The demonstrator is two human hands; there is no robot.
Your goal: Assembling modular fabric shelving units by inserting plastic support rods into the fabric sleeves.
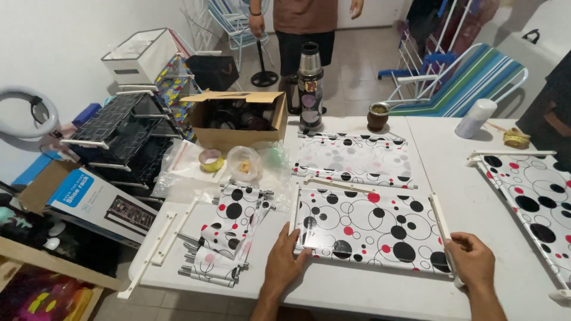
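Both hands clamp the white fabric shelf panel with black and red circles (369,229) lying mid-table: left hand (284,261) at 9 o'clock, right hand (473,261) at its 4 o'clock corner.

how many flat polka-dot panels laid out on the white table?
3. One under both hands, one behind it near the flask, one at the table's right edge, partly cut off. The rolled bundle at left may hold more.
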